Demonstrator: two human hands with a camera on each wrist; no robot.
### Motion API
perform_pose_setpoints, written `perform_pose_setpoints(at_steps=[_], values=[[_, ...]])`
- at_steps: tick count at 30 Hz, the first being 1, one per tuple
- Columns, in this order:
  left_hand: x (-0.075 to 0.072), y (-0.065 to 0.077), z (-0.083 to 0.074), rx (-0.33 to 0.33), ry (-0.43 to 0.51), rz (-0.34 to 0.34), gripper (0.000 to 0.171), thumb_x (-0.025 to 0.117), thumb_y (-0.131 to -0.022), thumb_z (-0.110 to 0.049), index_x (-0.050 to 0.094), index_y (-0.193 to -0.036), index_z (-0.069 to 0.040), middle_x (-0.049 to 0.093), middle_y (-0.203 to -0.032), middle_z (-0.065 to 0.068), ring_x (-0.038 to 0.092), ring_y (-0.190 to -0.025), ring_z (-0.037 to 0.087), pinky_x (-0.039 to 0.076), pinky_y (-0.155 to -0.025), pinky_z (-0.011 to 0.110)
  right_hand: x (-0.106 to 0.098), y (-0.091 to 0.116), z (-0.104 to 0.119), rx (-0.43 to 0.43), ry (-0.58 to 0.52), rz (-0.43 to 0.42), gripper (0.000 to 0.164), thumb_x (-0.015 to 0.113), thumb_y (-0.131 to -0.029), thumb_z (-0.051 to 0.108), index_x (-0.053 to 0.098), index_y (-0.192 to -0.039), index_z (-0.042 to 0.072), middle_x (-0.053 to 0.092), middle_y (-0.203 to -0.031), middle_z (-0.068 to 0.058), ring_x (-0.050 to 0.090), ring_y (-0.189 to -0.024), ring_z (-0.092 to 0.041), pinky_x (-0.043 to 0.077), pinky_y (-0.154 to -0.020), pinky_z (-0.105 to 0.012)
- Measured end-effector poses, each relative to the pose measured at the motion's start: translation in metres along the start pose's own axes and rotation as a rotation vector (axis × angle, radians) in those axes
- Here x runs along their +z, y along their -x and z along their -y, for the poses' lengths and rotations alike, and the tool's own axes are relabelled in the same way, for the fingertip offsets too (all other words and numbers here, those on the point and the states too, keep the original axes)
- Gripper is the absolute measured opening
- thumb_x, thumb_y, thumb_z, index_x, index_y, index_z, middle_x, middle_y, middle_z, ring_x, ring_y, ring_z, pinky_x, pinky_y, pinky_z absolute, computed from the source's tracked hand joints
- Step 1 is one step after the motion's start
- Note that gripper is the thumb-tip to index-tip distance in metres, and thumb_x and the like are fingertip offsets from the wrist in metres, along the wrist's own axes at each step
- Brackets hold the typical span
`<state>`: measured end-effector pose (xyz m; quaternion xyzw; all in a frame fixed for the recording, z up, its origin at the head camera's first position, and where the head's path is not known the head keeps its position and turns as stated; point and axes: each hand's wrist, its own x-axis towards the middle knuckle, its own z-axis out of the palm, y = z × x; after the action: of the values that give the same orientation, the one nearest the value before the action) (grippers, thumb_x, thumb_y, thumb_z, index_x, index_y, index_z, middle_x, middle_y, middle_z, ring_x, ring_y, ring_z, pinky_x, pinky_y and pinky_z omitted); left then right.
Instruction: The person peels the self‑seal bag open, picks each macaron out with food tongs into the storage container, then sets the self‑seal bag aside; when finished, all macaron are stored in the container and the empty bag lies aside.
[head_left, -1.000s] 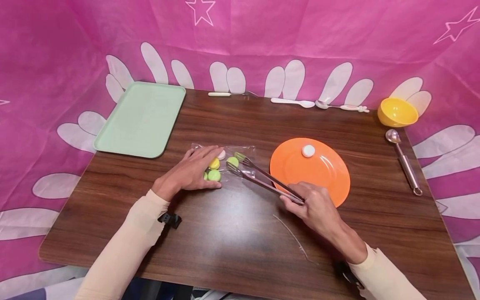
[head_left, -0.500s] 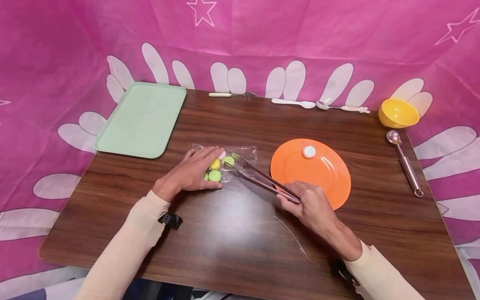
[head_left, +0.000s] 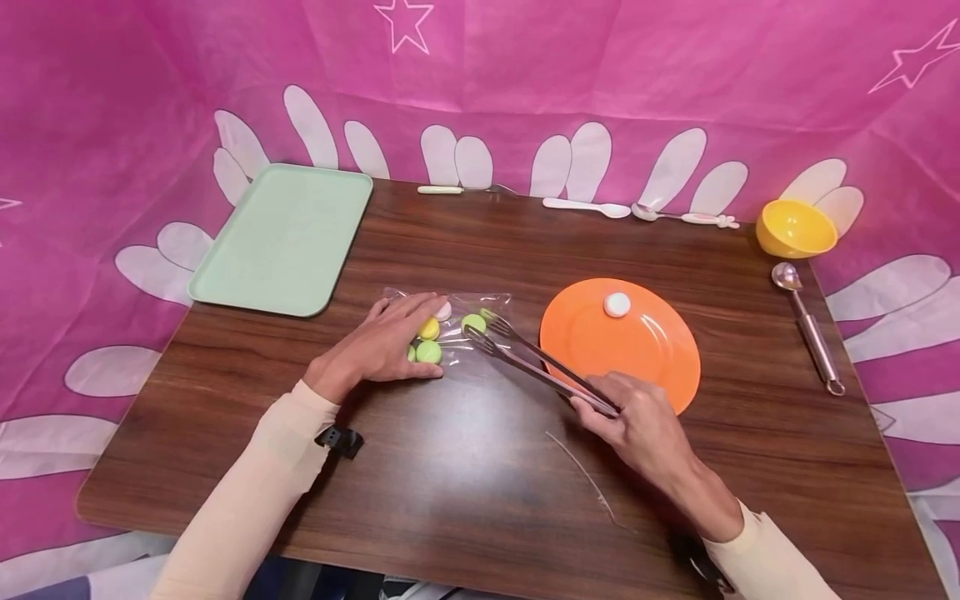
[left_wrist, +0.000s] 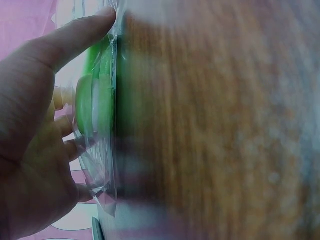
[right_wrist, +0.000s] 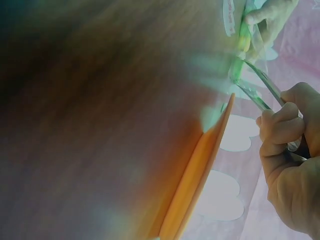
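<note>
My right hand point(head_left: 645, 429) grips metal tongs point(head_left: 551, 379), whose tips straddle a green macaron point(head_left: 473, 323) at the right part of a clear plastic bag point(head_left: 457, 358). My left hand point(head_left: 386, 337) rests over the bag's left side with fingers spread and thumb reaching along the near edge. Next to that thumb, still in the bag, lie another green macaron point(head_left: 428, 352), a yellow one point(head_left: 429, 328) and a pale pink one point(head_left: 444, 311). In the left wrist view, the thumb and fingertips touch the bag film around the green macaron point(left_wrist: 95, 105).
An orange plate point(head_left: 585, 333) with one white macaron point(head_left: 617, 305) sits right of the bag. A green tray point(head_left: 285, 242), cutlery point(head_left: 585, 206), a yellow bowl point(head_left: 797, 229) and an ice cream scoop point(head_left: 810, 329) line the table's edges. A thin clear strip point(head_left: 581, 471) lies in front.
The tongs first moved left into the bag, then back right, and the green macaron at their tips shifted with them. My left hand has stayed in place.
</note>
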<state>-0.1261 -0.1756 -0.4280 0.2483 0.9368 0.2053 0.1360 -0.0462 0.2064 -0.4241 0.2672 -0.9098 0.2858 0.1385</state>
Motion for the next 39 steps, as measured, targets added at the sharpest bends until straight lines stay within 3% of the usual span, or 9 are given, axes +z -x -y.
perform_pose_setpoints(at_steps=[11,21,31,39], values=[[-0.001,-0.001,-0.001,0.006,-0.001,-0.003,0.108,0.084,-0.089,-0.055,0.028,-0.172,-0.014,0.034,-0.176,0.013,0.03,-0.164,0.033,0.015,-0.132,0.071,-0.024,0.019,-0.008,0.017,0.074,-0.083,0.019,0.088,-0.076,0.009,0.079,-0.093,0.011,0.068,-0.074,0.007,0.057,-0.065,-0.005,0.048,-0.058,-0.021],[0.001,0.0,-0.002,0.008,0.01,-0.015,0.108,0.086,-0.088,-0.053,0.03,-0.17,-0.012,0.034,-0.175,0.015,0.032,-0.162,0.037,0.017,-0.131,0.071,-0.048,0.034,-0.023,0.136,0.12,-0.153,0.02,0.09,-0.075,0.009,0.082,-0.094,0.011,0.071,-0.073,0.004,0.053,-0.063,-0.003,0.044,-0.057,-0.017],[0.002,0.002,-0.003,0.013,0.017,-0.022,0.107,0.087,-0.087,-0.051,0.032,-0.169,-0.012,0.036,-0.173,0.016,0.036,-0.159,0.043,0.019,-0.131,0.071,-0.056,0.048,-0.039,0.182,0.154,-0.194,0.015,0.087,-0.078,0.009,0.082,-0.093,0.008,0.068,-0.071,0.002,0.046,-0.063,0.006,0.04,-0.056,-0.017],[0.001,0.002,-0.003,0.011,0.02,-0.027,0.107,0.087,-0.087,-0.051,0.032,-0.169,-0.011,0.036,-0.174,0.016,0.035,-0.16,0.041,0.018,-0.131,0.072,-0.057,0.052,-0.047,0.204,0.179,-0.188,0.019,0.088,-0.077,0.01,0.081,-0.094,0.004,0.072,-0.073,-0.003,0.05,-0.063,0.003,0.042,-0.056,-0.018]])
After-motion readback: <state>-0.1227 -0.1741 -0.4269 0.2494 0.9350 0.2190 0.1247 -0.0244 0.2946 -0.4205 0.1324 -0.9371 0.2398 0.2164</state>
